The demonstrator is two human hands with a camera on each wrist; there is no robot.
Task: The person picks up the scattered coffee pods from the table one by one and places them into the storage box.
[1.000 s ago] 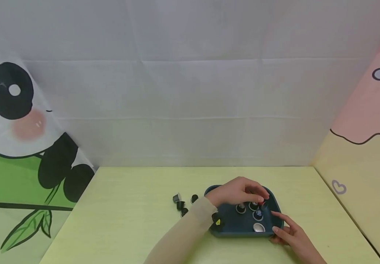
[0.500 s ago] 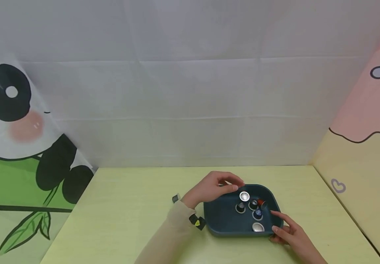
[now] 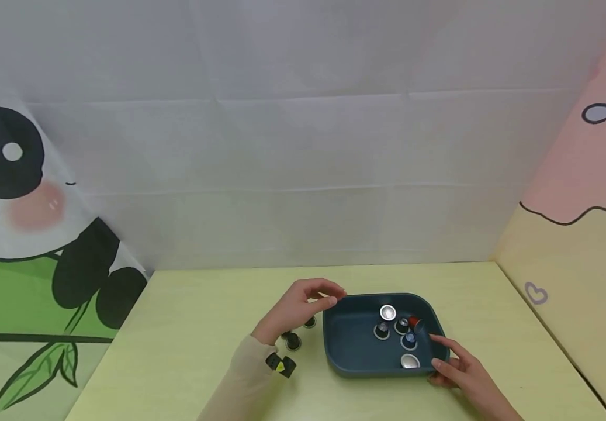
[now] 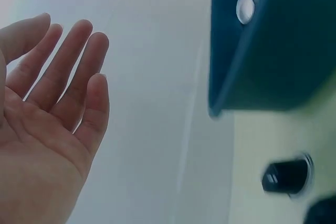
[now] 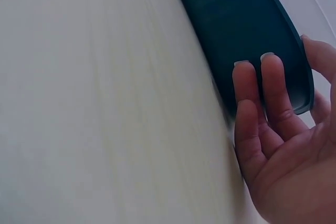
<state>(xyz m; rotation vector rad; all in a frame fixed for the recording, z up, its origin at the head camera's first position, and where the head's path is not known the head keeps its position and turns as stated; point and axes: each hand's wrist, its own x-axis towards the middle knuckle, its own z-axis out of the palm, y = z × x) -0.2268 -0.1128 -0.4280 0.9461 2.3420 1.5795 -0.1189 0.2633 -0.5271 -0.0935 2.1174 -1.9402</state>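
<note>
Dark teal tray point(image 3: 352, 345), pale yellow-green table point(image 3: 187, 327)

You have no words, numbers, brand names or labels to read in any view. The only sign is a small outlined heart point(image 3: 537, 293) drawn on the yellow side wall point(image 3: 571, 280), well off to the right of your right hand point(image 3: 457, 371). Any print on the capsules is too small to make out.

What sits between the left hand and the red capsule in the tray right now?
In the head view, the tray's left rim and bare floor lie between the left hand and the red capsule, then a silver-topped capsule.
</note>
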